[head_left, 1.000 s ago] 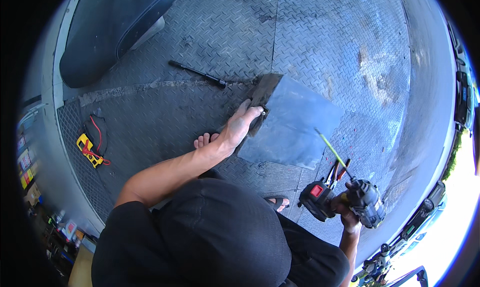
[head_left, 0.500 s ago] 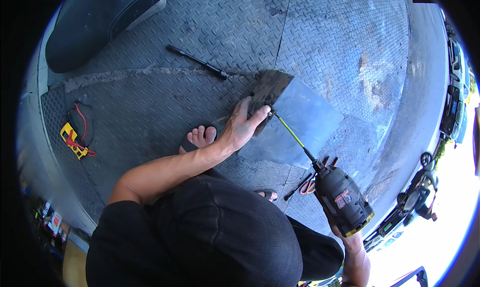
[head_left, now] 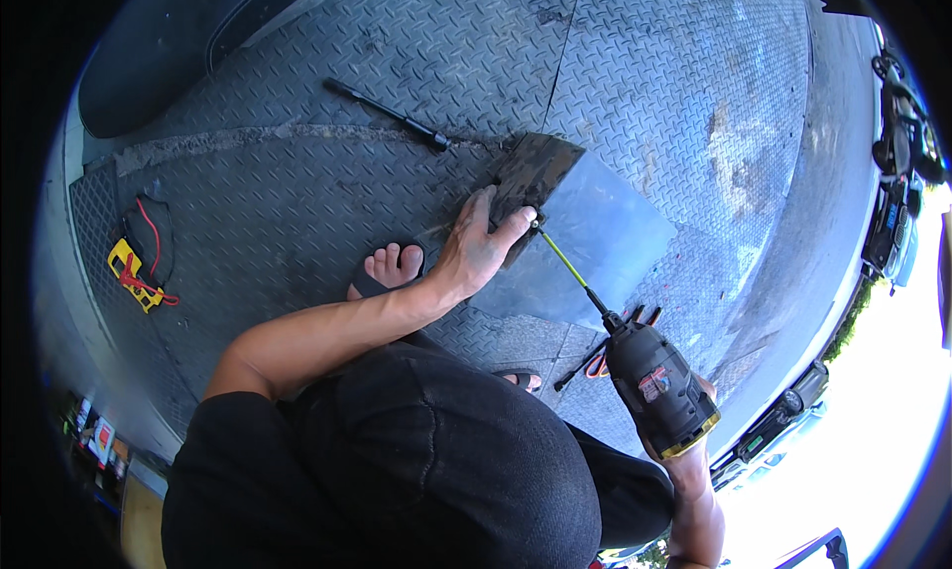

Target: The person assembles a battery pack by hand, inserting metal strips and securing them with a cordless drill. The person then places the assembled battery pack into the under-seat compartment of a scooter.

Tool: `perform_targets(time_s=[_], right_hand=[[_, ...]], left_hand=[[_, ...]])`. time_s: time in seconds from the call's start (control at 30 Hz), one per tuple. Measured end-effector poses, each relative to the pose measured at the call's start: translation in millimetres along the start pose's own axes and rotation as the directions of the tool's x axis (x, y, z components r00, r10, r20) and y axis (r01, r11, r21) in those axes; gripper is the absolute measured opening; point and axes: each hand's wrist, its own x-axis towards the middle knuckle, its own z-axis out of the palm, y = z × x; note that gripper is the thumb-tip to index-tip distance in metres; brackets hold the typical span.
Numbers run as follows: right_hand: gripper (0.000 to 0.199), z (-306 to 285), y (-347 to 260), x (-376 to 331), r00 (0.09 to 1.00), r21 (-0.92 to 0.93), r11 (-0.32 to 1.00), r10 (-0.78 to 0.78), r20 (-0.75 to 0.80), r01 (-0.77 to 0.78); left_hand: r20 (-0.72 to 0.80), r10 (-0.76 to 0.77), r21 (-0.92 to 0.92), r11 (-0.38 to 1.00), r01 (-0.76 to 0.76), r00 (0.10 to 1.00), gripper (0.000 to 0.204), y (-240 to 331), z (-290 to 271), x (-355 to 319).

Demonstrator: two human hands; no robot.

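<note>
A smooth grey box-like piece (head_left: 605, 237) with a dirty dark brown side (head_left: 540, 167) rests on the floor in front of me. My left hand (head_left: 478, 250) grips its dark side, the thumb lying along the edge by a small fastener (head_left: 535, 223). In my right hand (head_left: 688, 467), mostly hidden behind the tool, is a black cordless driver (head_left: 656, 382). Its long yellow-green bit (head_left: 565, 255) slants up to the left, and its tip meets the fastener beside my left thumb.
A black bar-shaped tool (head_left: 387, 115) lies beyond the box. At left is a yellow multimeter (head_left: 134, 274) with red leads; orange-handled pliers (head_left: 597, 367) lie near the driver. A black padded seat (head_left: 188, 48) fills the upper left. My sandalled foot (head_left: 394, 267) is beside my left arm.
The driver and my right hand have shifted slightly left in the picture, along with a small turn of the view. The bit stays at the fastener and my left hand keeps its hold.
</note>
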Motion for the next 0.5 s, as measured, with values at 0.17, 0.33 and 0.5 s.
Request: perform_targets(time_s=[0.17,0.33,0.5], right_hand=[[0.037,5,6,-7,0.999,0.097,0.994,0.048,-0.006,-0.047],[0.039,4,6,-9,0.998,-0.088,0.995,-0.055,-0.024,0.052],[0.041,2,3,-14,0.999,-0.111,0.993,-0.034,-0.038,0.029]], left_hand=[[-0.036,0.028,0.058,0.998,-0.025,0.999,0.092,-1,4,-2],[0.013,0.081,0.094,0.992,-0.081,0.997,0.098,-1,2,-3],[0.062,0.080,0.030,0.996,-0.082,0.995,0.108,2,-2,-1]])
